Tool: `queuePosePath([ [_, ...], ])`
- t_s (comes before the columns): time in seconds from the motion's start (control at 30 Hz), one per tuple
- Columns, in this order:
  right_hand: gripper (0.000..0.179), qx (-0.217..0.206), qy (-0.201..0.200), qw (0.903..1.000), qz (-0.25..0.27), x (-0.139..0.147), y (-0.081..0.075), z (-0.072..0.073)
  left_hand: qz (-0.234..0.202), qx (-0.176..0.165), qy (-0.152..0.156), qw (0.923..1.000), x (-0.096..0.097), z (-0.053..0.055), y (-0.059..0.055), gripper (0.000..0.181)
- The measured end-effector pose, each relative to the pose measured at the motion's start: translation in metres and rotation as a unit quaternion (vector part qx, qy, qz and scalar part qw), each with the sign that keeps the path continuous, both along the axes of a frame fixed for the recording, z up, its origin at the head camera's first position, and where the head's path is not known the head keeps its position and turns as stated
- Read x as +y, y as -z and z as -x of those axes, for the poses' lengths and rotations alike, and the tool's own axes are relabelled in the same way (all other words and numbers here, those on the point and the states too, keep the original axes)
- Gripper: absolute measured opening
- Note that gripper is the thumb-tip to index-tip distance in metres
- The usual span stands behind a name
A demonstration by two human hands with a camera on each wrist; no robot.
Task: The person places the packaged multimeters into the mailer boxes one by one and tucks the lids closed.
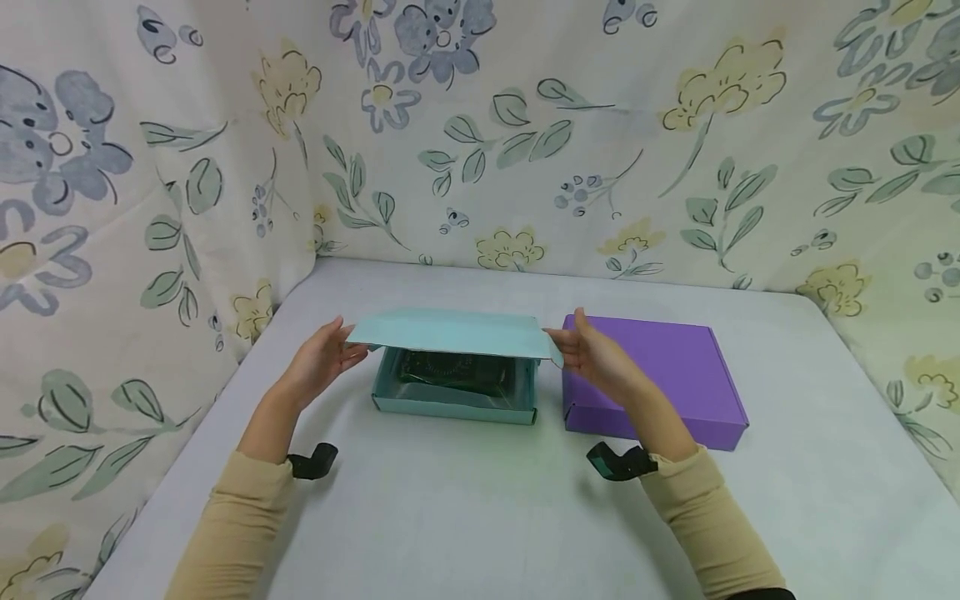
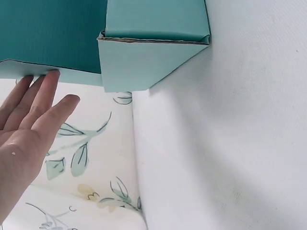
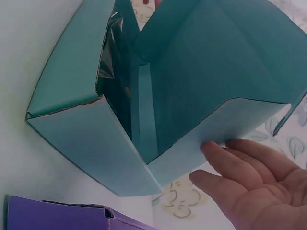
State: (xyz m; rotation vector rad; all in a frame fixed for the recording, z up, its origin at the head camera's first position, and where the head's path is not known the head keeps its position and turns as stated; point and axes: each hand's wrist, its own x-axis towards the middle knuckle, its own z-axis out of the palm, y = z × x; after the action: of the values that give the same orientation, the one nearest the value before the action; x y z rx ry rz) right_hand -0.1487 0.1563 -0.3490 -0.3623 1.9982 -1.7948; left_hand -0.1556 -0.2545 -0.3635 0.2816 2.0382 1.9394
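Note:
A teal cardboard box sits on the table with its lid part raised and hinged at the back. Inside lies a dark item in shiny clear wrapping; its kind is hard to make out. My left hand is at the lid's left side, and in the left wrist view its straight fingertips touch the side flap. On the other side, my right hand has extended fingers against the lid's right flap, thumb apart from the other fingers. Neither hand curls round the cardboard.
A closed purple box stands just right of the teal one, partly under my right forearm. White cloth covers the table. A floral curtain hangs behind and along the sides. Black straps are on both wrists.

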Motion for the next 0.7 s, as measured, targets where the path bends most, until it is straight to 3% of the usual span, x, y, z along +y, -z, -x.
queuePosePath([
  [0.2, 0.080, -0.004, -0.005, 0.9999, -0.013, 0.001, 0.001, -0.007, 0.048, 0.038, 0.020, 0.9979, -0.004, -0.006, -0.002, 0.052],
  [0.37, 0.081, 0.005, -0.002, 0.9997, -0.024, 0.001, -0.001, -0.012, 0.019, 0.068, 0.040, 0.9967, -0.009, -0.012, -0.005, 0.043],
  [0.5, 0.080, 0.005, 0.000, 0.9993, -0.036, 0.001, -0.004, -0.016, 0.000, 0.072, 0.055, 0.9959, -0.011, -0.014, -0.005, 0.041],
  [0.7, 0.066, 0.008, -0.003, 0.9992, -0.039, 0.000, -0.007, -0.021, 0.019, 0.071, 0.047, 0.9962, -0.011, -0.018, -0.002, 0.050],
])
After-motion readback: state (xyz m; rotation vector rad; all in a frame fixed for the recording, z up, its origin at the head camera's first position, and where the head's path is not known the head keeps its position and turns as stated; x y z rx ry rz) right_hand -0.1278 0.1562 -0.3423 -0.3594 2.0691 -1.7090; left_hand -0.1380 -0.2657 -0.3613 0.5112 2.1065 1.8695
